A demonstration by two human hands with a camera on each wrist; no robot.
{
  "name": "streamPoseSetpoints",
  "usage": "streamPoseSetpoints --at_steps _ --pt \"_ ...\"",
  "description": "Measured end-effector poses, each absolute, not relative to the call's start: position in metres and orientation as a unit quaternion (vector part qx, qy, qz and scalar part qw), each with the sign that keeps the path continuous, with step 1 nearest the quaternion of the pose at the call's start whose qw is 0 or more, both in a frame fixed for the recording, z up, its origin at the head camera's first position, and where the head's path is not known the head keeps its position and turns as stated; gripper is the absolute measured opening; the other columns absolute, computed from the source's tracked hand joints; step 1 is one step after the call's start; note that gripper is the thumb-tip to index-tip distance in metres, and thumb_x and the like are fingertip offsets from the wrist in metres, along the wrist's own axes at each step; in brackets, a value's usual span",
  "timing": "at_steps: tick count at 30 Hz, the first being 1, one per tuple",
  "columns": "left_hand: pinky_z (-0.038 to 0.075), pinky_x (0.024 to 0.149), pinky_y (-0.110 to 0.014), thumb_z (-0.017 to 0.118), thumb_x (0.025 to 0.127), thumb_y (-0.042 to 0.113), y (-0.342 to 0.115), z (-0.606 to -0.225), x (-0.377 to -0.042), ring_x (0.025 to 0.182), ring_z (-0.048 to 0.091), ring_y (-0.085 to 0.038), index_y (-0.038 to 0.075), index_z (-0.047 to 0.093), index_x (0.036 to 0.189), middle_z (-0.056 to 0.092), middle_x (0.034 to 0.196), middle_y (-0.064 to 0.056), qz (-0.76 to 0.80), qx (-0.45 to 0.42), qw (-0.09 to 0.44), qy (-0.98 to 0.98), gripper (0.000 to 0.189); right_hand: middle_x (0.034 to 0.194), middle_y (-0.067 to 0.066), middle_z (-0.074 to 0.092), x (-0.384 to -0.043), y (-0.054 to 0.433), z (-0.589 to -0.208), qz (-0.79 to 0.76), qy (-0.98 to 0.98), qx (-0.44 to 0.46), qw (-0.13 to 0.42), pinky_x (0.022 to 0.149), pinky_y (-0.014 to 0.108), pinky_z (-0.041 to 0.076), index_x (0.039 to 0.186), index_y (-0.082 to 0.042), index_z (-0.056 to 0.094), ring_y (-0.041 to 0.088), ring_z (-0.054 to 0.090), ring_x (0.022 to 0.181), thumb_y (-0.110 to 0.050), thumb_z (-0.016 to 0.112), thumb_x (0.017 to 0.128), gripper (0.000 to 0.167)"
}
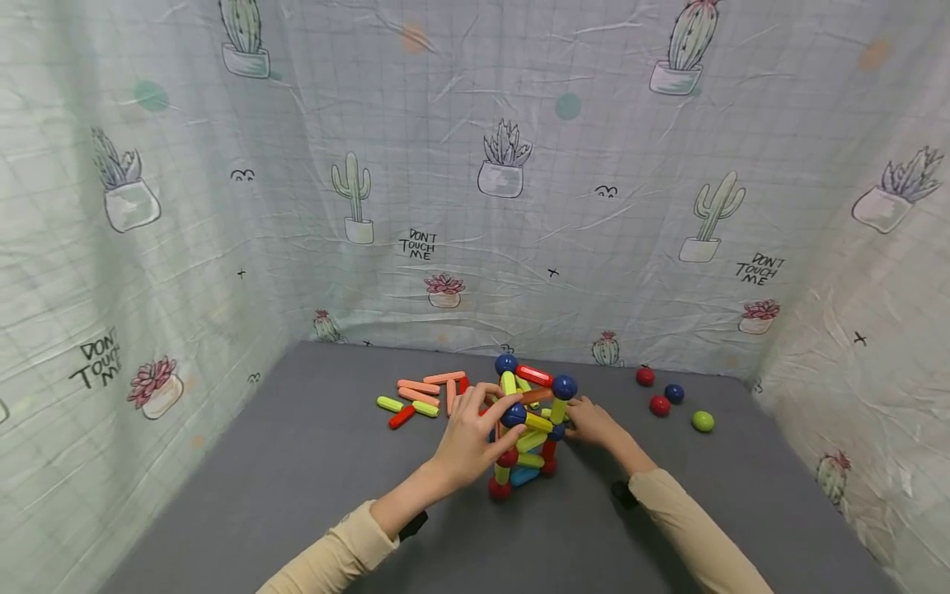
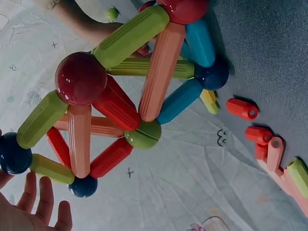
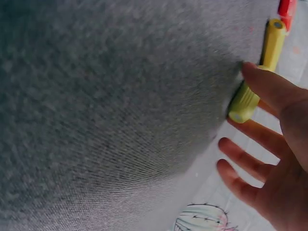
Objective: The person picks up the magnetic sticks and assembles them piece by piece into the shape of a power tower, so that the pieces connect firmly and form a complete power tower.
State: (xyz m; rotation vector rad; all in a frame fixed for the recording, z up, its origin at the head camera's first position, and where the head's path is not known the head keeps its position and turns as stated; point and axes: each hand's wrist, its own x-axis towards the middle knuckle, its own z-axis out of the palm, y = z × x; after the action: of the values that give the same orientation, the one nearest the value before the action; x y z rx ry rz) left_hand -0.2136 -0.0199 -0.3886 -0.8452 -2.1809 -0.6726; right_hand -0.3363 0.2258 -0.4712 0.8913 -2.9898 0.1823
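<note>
A tower of magnetic sticks and balls [image 1: 534, 376] stands upright on the grey table, with red, blue and green balls joining sticks of several colours. Near its top, the thumb and forefinger of my left hand [image 1: 463, 441] pinch a blue ball [image 2: 14, 153]; the other fingers lie spread beside it. Behind the tower's right side is my right hand [image 1: 594, 422], partly hidden in the head view. The right wrist view shows its thumb and forefinger around a yellow-green stick [image 3: 244, 106] low by the table. A yellow stick [image 3: 273, 45] lies just beyond that one.
Left of the tower lie loose orange sticks [image 1: 419, 386], yellow-green sticks [image 1: 389, 403] and a red stick [image 1: 402, 417]. To the right sit two red balls [image 1: 660, 405], a blue ball [image 1: 674, 393] and a green ball [image 1: 703, 421]. A cactus-print curtain [image 1: 564, 313] borders the table.
</note>
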Motion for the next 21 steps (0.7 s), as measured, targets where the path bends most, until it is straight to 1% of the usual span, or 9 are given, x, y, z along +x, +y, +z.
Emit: streamPoseSetpoints --at_steps 1,4,8,12,15,18,20,21 --pt "0.035 0.076 -0.032 0.064 0.080 0.028 -0.020 -0.389 -0.214 0.085 0.044 -0.014 0.013 0.059 0.115 0.049 0.102 -0.005 -0.261 -0.327 0.347 -0.839 0.039 0.099 0.010 0.061 -0.337 0.225 -0.472 0.060 -0.958 0.282 0.012 0.067 0.043 0.045 0.089 -0.012 0.060 0.028 0.052 0.086 -0.023 0.066 0.079 0.016" --pt "0.034 0.075 -0.031 0.064 0.081 0.028 -0.019 -0.390 -0.214 0.084 0.044 -0.015 0.012 0.059 0.115 0.048 0.102 -0.005 -0.267 -0.328 0.348 -0.837 0.037 0.092 0.007 0.062 -0.338 0.224 -0.473 0.059 -0.957 0.282 0.028 0.065 0.040 0.045 0.079 -0.014 0.058 0.027 0.055 0.084 -0.025 0.066 0.079 0.013" --pt "0.033 0.074 -0.031 0.064 0.081 0.028 -0.018 -0.389 -0.213 0.085 0.044 -0.015 0.012 0.059 0.116 0.049 0.102 -0.005 -0.270 -0.325 0.345 -0.838 0.039 0.085 0.003 0.063 -0.335 0.227 -0.471 0.069 -0.953 0.292 0.042 0.062 0.035 0.045 0.078 -0.015 0.060 0.023 0.056 0.080 -0.022 0.067 0.078 0.010" --pt "0.033 0.075 -0.031 0.066 0.079 0.029 -0.017 -0.388 -0.211 0.085 0.044 -0.014 0.011 0.058 0.116 0.050 0.102 -0.005 -0.266 -0.319 0.348 -0.840 0.042 0.083 0.003 0.063 -0.328 0.234 -0.458 0.104 -0.948 0.290 0.072 0.063 0.033 0.045 0.085 -0.012 0.063 0.019 0.054 0.076 -0.021 0.068 0.077 0.013" --pt "0.033 0.076 -0.031 0.067 0.078 0.029 -0.018 -0.388 -0.211 0.085 0.044 -0.014 0.010 0.059 0.114 0.051 0.101 -0.005 -0.260 -0.319 0.355 -0.839 0.042 0.088 0.007 0.062 -0.320 0.240 -0.443 0.138 -0.945 0.278 0.108 0.067 0.037 0.045 0.095 -0.007 0.064 0.022 0.053 0.081 -0.021 0.067 0.078 0.022" --pt "0.033 0.076 -0.031 0.067 0.077 0.030 -0.018 -0.388 -0.211 0.085 0.044 -0.014 0.010 0.060 0.112 0.051 0.100 -0.005 -0.252 -0.322 0.363 -0.837 0.040 0.095 0.009 0.060 -0.312 0.245 -0.420 0.186 -0.934 0.265 0.150 0.072 0.041 0.044 0.104 -0.008 0.062 0.026 0.052 0.089 -0.021 0.064 0.081 0.026" --pt "0.032 0.076 -0.031 0.067 0.077 0.030 -0.019 -0.388 -0.212 0.084 0.043 -0.014 0.010 0.060 0.112 0.051 0.100 -0.004 -0.246 -0.324 0.366 -0.837 0.040 0.096 0.008 0.058 -0.305 0.247 -0.401 0.222 -0.920 0.266 0.186 0.074 0.042 0.041 0.108 -0.010 0.061 0.026 0.050 0.091 -0.019 0.062 0.083 0.026" --pt "0.032 0.076 -0.030 0.068 0.077 0.030 -0.019 -0.388 -0.213 0.084 0.043 -0.014 0.010 0.060 0.111 0.051 0.099 -0.004 -0.243 -0.325 0.368 -0.836 0.040 0.095 0.006 0.057 -0.301 0.247 -0.392 0.241 -0.909 0.271 0.206 0.074 0.040 0.040 0.107 -0.012 0.061 0.024 0.049 0.090 -0.017 0.062 0.083 0.025"
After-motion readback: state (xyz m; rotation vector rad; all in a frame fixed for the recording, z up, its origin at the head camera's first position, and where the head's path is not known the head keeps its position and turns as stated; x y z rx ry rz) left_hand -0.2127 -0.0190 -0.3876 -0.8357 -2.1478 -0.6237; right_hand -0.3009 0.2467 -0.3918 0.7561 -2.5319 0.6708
